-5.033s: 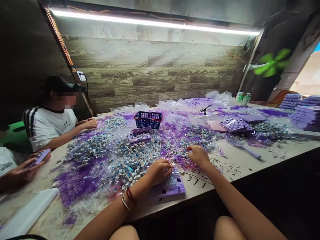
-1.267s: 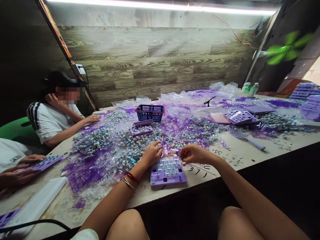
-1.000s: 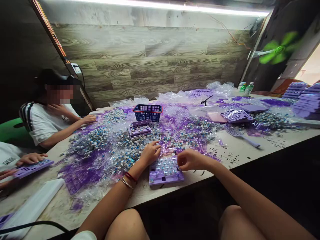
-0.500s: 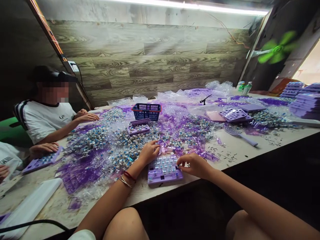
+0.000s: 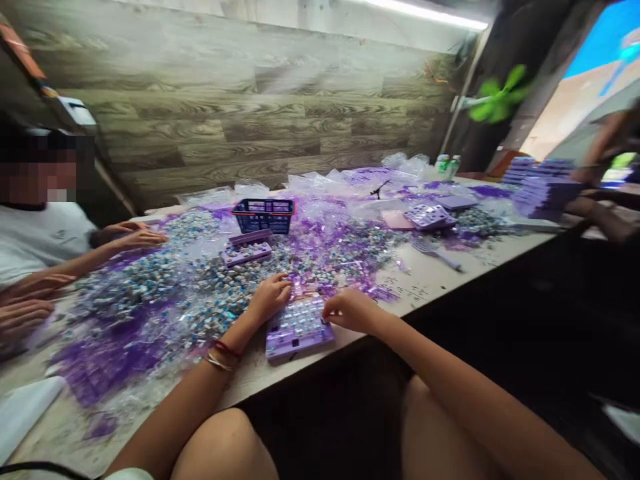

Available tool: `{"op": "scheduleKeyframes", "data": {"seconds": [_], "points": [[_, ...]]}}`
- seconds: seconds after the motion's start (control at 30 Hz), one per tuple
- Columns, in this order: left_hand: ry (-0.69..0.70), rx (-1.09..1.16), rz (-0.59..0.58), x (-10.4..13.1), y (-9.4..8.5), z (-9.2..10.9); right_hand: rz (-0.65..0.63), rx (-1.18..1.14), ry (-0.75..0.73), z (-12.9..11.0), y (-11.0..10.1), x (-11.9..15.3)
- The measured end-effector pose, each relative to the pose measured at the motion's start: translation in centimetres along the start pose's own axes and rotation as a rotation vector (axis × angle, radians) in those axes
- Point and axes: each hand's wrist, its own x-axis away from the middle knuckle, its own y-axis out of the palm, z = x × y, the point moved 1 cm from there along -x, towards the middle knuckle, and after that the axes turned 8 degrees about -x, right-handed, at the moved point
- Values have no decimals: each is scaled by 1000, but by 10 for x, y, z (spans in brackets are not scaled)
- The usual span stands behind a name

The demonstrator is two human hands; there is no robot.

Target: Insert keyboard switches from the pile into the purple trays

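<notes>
A small purple keyboard with rows of clear, pale-blue switches lies near the table's front edge, slightly tilted in view. My left hand is at its far left corner, fingers bent and closed against the edge. At the right side, my right hand is closed in a pinch, thumb and forefinger touching the end of the switch rows. Whatever sits between those fingertips is too small and blurred to make out. Loose switches in white and blue are heaped just left of my left hand.
Behind the heap stand a dark basket and a purple case with switches in it. A purple hairbrush lies right of my hands. Stacked purple cases are far right. Co-workers' hands rest at the left.
The view has swung to the right, so everything sits farther left in the picture. Another person now shows at the far right. Both my hands stay at the keyboard.
</notes>
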Motion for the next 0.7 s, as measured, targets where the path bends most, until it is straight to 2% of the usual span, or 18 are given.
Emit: {"op": "scheduleKeyframes", "data": {"seconds": [0.13, 0.27, 0.37, 0.47, 0.7], "points": [[21, 38, -9, -8, 6, -10, -79, 102, 128, -17, -12, -7], [24, 44, -9, -16, 12, -22, -7, 111, 303, -33, -15, -6], [35, 52, -10, -18, 11, -24, 35, 85, 380, -37, -12, 1], [41, 49, 2, -18, 6, -20, 89, 24, 385, -32, -5, 10], [63, 22, 21, -19, 2, -14, 370, -141, 288, -13, 25, 24]]}}
